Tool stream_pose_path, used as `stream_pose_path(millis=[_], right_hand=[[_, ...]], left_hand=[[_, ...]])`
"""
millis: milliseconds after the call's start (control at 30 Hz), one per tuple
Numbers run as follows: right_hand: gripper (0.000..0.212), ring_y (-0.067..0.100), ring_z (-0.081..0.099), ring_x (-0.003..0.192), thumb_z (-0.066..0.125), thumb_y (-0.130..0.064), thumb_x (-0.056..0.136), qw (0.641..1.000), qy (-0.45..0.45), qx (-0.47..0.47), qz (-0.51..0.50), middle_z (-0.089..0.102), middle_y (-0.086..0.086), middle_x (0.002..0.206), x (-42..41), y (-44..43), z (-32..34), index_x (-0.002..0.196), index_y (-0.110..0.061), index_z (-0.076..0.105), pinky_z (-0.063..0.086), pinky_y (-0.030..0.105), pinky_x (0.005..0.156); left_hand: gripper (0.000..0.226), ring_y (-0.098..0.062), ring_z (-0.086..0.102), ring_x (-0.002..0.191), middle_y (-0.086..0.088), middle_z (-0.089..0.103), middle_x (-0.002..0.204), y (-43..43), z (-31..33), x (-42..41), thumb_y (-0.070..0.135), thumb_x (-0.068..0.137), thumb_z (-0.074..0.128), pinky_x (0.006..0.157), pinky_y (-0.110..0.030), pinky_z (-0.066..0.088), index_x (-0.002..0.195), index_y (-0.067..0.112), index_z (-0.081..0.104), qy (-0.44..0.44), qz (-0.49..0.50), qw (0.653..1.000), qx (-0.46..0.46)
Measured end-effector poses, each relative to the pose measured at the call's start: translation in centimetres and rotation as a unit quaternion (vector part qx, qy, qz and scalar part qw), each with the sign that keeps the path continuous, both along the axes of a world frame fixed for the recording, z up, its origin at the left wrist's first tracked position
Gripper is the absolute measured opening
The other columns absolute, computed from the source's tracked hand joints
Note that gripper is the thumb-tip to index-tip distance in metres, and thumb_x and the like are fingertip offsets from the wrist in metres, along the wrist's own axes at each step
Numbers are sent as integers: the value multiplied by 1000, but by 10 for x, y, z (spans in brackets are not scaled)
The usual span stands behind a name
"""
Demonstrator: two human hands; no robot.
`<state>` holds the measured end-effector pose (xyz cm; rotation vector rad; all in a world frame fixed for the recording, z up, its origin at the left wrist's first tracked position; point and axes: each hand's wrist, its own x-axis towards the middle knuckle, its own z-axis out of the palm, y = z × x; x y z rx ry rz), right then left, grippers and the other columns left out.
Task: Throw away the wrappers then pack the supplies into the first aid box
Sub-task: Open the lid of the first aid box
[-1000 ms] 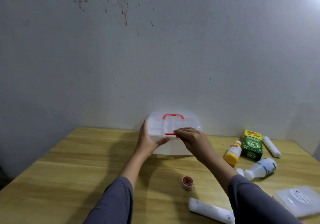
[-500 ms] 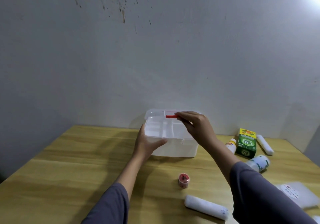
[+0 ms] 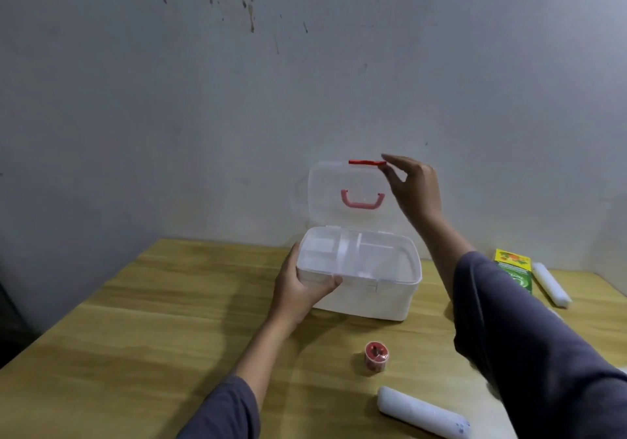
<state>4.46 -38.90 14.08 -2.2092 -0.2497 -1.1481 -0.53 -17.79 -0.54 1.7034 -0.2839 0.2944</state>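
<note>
The white translucent first aid box (image 3: 373, 297) stands on the wooden table near the wall, with a divided tray showing inside. Its lid (image 3: 325, 197) is swung up to vertical, red handle hanging behind it. My right hand (image 3: 412, 189) pinches the red latch (image 3: 366, 162) at the lid's top edge. My left hand (image 3: 298, 289) grips the box's front left corner. A small red tape roll (image 3: 376, 355) and a white wrapped roll (image 3: 424, 411) lie in front of the box.
At the right, partly behind my right sleeve, lie a green and yellow carton (image 3: 514, 267) and another white roll (image 3: 551, 284). The wall stands right behind the box. The table's left edge (image 3: 84, 303) runs diagonally.
My right hand has raised the lid by its red latch from shut to fully upright. My left hand has stayed on the box's corner. The view has shifted closer.
</note>
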Motion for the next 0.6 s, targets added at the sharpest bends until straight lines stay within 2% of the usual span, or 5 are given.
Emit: stream_pose_path(millis=[167, 233, 333, 467, 600], right_hand=[[26, 21, 64, 107, 58, -15, 89, 988, 39, 147, -34, 67, 17, 117, 16, -33, -16, 112, -4, 67, 44, 19, 91], [26, 15, 61, 90, 57, -10, 89, 971, 61, 231, -28, 70, 16, 107, 20, -41, -30, 113, -4, 65, 47, 25, 83], [27, 14, 57, 83, 59, -5, 87, 940, 109, 324, 15, 66, 8, 92, 23, -46, -52, 114, -2, 65, 51, 42, 90], [29, 16, 59, 84, 61, -2, 85, 923, 139, 357, 22, 65, 9, 92, 22, -43, -74, 114, -1, 64, 52, 40, 94], [29, 16, 58, 83, 62, 0, 83, 928, 137, 345, 5, 68, 14, 90, 23, -40, -81, 112, 2, 65, 51, 31, 89]], left_hand=[[90, -6, 54, 124, 14, 58, 132, -2, -4, 2, 46, 59, 86, 102, -40, 50, 138, 35, 44, -4, 15, 1000, 0], [91, -6, 53, 125, 14, 57, 133, -3, -6, 0, 47, 59, 86, 103, -38, 49, 138, 35, 44, -9, 21, 1000, -4], [89, 1, 49, 125, 19, 53, 134, -7, -6, -7, 47, 58, 85, 102, -28, 47, 136, 37, 44, -19, 31, 999, -3], [83, 3, 47, 125, 23, 47, 131, -7, -4, -16, 51, 53, 85, 100, -21, 44, 122, 54, 39, -15, 41, 999, 1], [94, -4, 40, 127, 17, 40, 135, -5, 8, -13, 60, 48, 78, 103, -23, 36, 130, 43, 35, 12, 21, 999, 31]])
